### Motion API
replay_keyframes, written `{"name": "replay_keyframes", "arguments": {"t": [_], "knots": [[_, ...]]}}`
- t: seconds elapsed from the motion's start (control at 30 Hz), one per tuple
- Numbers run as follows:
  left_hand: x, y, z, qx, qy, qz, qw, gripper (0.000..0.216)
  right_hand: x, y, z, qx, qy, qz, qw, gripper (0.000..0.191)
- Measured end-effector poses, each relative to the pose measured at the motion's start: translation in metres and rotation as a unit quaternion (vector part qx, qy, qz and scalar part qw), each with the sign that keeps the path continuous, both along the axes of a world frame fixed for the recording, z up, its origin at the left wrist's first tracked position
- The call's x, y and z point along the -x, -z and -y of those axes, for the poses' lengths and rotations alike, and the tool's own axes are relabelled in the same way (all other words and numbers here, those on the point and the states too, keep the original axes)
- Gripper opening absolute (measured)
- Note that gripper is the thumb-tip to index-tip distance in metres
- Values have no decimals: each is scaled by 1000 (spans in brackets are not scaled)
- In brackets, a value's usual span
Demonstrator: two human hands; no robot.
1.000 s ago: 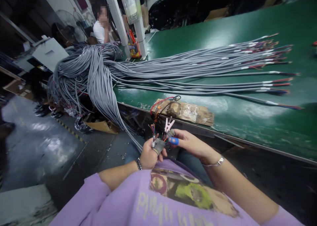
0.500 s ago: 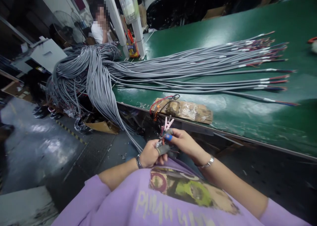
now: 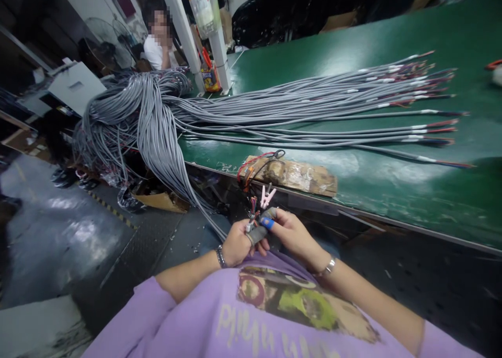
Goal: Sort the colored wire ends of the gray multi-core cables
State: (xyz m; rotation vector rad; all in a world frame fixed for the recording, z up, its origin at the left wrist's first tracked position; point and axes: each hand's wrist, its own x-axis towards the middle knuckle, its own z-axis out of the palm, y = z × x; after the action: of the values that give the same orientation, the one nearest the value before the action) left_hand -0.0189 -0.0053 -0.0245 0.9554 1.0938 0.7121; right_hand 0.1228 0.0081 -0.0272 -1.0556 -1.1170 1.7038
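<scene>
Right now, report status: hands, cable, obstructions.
Left hand shut on grey cable end. Right hand fingertips at its coloured wires, grip unclear. Pink clip just above, nothing blocking.

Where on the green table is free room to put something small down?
Two bare patches: the near strip of the green table, between the lowest grey cables and the front edge, right of the cardboard piece; and the far strip beyond the cables, right of the white post. The middle band and left end are crowded with cables.
</scene>
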Motion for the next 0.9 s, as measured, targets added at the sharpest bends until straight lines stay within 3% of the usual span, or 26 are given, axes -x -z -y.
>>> {"name": "replay_keyframes", "arguments": {"t": [0.1, 0.3, 0.47, 0.67, 0.9], "knots": [[3, 4, 1, -19, 17, 0, 1000, 51, 1, 2, -5, -8, -19, 22, 1000, 47], [-3, 6, 0, 5, -132, 31, 991, 57, 5, 10, -7, -27, 27, 40, 998, 46], [-7, -2, -2, 21, -172, 39, 984, 57, 1, 9, -6, -5, 33, 9, 999, 50], [-3, -9, -4, 30, -177, 23, 984, 57, -7, 15, -5, 70, 64, -71, 993, 49], [-3, -11, -9, 14, -102, -8, 995, 55, -14, 9, -20, 141, 64, -129, 980, 60]]}}
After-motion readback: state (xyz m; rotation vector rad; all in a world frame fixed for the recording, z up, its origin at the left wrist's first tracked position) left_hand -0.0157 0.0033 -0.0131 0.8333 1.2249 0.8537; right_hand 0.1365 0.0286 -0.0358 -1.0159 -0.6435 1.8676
